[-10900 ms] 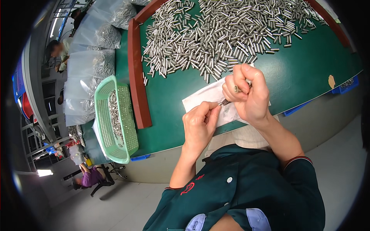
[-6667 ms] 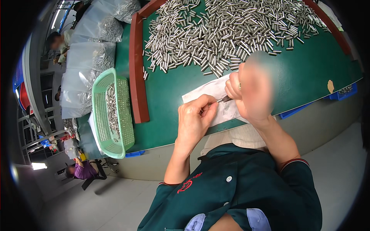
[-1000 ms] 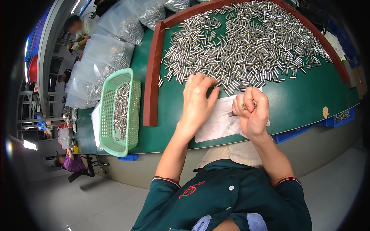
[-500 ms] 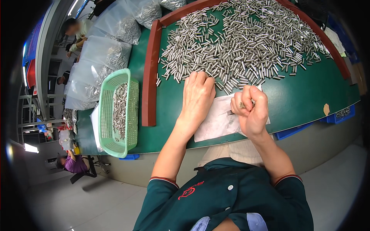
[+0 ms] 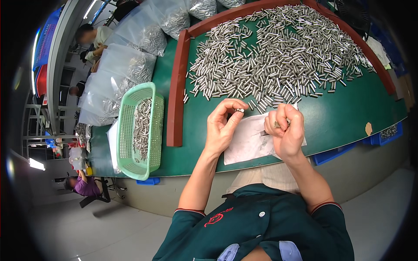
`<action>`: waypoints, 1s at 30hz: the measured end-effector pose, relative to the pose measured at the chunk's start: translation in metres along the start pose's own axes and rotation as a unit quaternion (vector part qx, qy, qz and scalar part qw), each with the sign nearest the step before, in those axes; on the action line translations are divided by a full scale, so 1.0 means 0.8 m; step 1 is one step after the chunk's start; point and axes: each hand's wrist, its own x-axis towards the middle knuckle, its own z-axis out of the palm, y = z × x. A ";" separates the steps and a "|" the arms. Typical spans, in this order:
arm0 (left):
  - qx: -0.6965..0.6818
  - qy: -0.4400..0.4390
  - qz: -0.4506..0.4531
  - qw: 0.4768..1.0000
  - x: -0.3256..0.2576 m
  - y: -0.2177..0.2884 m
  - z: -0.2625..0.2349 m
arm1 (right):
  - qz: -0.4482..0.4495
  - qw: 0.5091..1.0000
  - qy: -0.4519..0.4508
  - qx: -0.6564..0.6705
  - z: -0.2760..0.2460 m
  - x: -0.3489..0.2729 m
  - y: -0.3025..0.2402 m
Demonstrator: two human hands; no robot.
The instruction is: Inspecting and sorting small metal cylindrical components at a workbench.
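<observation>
A wide pile of short, shiny metal pins covers the far part of the green table. Just short of its near edge, my left hand is closed, with at least one metal pin pinched between thumb and fingers. My right hand is curled shut to the right of it, over the right part of a smudged white cloth. A bit of something shows between the right fingers, too small and covered to name.
Red-brown bars fence the pile. Left of them stands a light green basket partly filled with pins. Beyond it are clear plastic bags of metal parts. Blue trays sit below the table edge. People work at far left.
My left hand has drawn back from the pile's near edge and turned, now pinching a pin. My right hand stays closed in nearly the same place. The view has shifted slightly.
</observation>
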 end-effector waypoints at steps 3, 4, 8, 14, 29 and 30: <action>-0.028 0.003 -0.003 1.000 0.001 0.001 0.000 | 0.005 1.000 0.004 -0.001 0.001 0.000 0.000; -0.027 0.003 -0.001 1.000 0.002 0.001 0.000 | 0.003 1.000 0.004 0.000 0.000 0.000 0.000; -0.038 -0.007 -0.011 0.999 0.000 0.004 0.001 | 0.005 1.000 0.003 -0.003 0.001 -0.001 -0.001; -0.034 -0.007 -0.032 0.999 -0.005 0.007 0.003 | 0.004 1.000 0.000 -0.001 0.001 -0.003 -0.001; 0.398 -0.073 0.014 0.914 -0.038 0.043 0.035 | 0.003 1.000 0.009 0.013 -0.004 0.001 0.001; 0.398 -0.076 0.012 0.914 -0.039 0.041 0.034 | -0.010 0.999 0.007 0.031 -0.005 0.001 0.002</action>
